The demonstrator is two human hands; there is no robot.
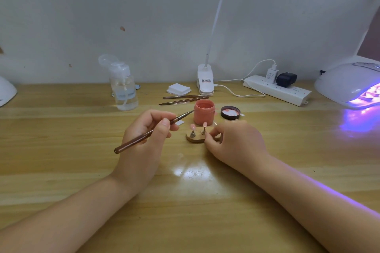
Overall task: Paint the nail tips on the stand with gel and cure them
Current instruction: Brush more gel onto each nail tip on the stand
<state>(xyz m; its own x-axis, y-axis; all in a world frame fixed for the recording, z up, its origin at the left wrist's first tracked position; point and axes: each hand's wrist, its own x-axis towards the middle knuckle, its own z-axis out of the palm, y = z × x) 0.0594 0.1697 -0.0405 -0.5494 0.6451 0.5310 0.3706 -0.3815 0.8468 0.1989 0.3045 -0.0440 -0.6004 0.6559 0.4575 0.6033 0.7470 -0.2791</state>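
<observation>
Wooden oval stand (194,139) at table (61,160) centre, carrying 2 visible pink nail tips (205,124) upright on metal pegs. Right hand (232,141) grips the stand's right end. Left hand (144,135) pinches a brown brush (144,136), bristles at the rim of the open pink gel jar (204,112); its black lid (230,112) lies just beside. Curing lamp (349,86) glows violet, far right.

Home nail-art desk: wooden table (61,150) w/ lit UV curing lamp (349,86) far right, power strip (277,90), clip-on lamp (205,82) by wall.
</observation>
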